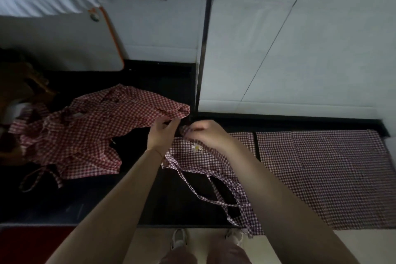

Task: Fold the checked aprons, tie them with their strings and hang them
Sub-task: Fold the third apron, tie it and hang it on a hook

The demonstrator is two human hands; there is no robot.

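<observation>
Only a daisy motif [196, 147] on the apron [321, 169]

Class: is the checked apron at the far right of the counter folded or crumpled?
Folded. The right apron lies flat as a neat rectangle with straight edges.

head cam | looks steeply down over forearms | close above dark counter [137, 203] | single view

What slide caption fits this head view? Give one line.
Both hands, left hand and right hand, work a checked apron beside a crumpled apron pile.
</observation>
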